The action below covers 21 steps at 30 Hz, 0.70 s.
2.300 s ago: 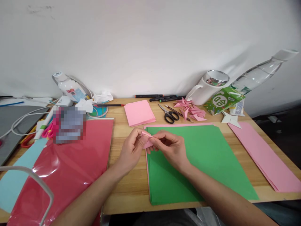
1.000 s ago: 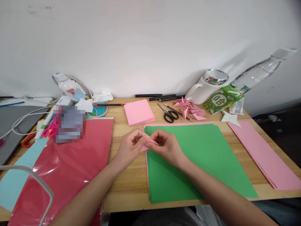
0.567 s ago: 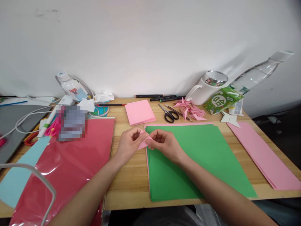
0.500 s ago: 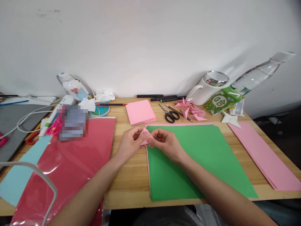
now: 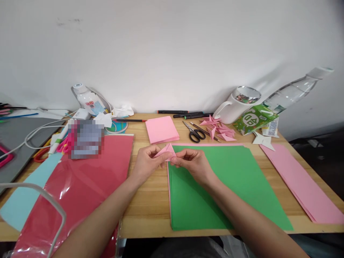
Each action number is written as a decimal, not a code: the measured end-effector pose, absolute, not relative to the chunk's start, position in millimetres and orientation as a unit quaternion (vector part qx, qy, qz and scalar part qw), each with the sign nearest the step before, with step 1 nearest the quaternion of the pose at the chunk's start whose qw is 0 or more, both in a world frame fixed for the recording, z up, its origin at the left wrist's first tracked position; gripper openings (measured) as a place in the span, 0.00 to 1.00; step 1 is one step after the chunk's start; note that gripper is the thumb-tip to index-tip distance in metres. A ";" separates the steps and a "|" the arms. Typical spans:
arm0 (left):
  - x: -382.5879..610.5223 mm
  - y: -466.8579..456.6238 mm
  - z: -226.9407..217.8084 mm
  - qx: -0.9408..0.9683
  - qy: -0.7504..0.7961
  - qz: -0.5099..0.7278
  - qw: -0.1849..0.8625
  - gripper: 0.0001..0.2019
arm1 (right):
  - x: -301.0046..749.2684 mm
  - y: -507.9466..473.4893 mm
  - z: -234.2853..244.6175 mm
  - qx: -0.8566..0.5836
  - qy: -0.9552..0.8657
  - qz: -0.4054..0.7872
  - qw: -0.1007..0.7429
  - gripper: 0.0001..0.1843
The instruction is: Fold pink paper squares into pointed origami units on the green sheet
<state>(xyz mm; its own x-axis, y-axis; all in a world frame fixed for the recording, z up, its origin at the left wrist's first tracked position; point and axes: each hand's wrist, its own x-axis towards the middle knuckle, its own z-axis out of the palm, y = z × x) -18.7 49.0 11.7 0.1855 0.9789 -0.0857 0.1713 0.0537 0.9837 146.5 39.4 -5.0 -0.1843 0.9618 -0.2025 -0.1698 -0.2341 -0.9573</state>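
Note:
Both my hands pinch one small folded pink paper piece [image 5: 166, 152] just above the wooden desk [image 5: 146, 200]. My left hand [image 5: 146, 163] grips its left side with curled fingers. My right hand [image 5: 192, 164] grips its right side, over the top left corner of a stack of green paper sheets [image 5: 228, 186]. The piece shows a triangular point facing up. A small stack of pink square sheets [image 5: 161, 129] lies just beyond my hands, and a pile of folded pink pieces [image 5: 219, 128] sits further right.
Red sheets in a plastic sleeve [image 5: 80, 186] lie left, over light blue paper [image 5: 21, 200]. Black scissors [image 5: 195, 132], markers [image 5: 185, 114], a white mug [image 5: 236, 104], a green packet [image 5: 254, 119], a clear bottle [image 5: 295, 91] and long pink strips [image 5: 298, 181] fill the back and right.
My hands have stayed together on the pink piece, turning and refolding it so a triangular point now stands up. The view has tilted slightly, shifting the desk down in the picture.

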 end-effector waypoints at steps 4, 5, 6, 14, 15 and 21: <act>-19.8 49.9 8.3 0.562 0.511 0.353 0.546 0.18 | 144.9 40.4 -5.6 -0.433 -0.433 0.653 0.446 0.16; -19.4 49.6 8.3 0.566 0.510 0.327 0.559 0.18 | 144.6 40.9 -5.7 -0.431 -0.434 0.650 0.451 0.16; -18.8 49.1 8.8 0.570 0.509 0.303 0.569 0.18 | 144.4 41.2 -5.8 -0.435 -0.435 0.643 0.457 0.16; -15.4 47.6 13.5 0.534 0.509 0.404 0.542 0.13 | 142.2 40.1 -1.6 -0.466 -0.401 0.628 0.477 0.18; -15.5 48.0 12.7 0.522 0.495 0.420 0.553 0.13 | 141.7 39.7 -1.3 -0.467 -0.398 0.634 0.471 0.18; -13.9 47.2 6.6 0.524 0.449 0.365 0.625 0.17 | 139.6 39.2 -2.7 -0.473 -0.381 0.635 0.479 0.20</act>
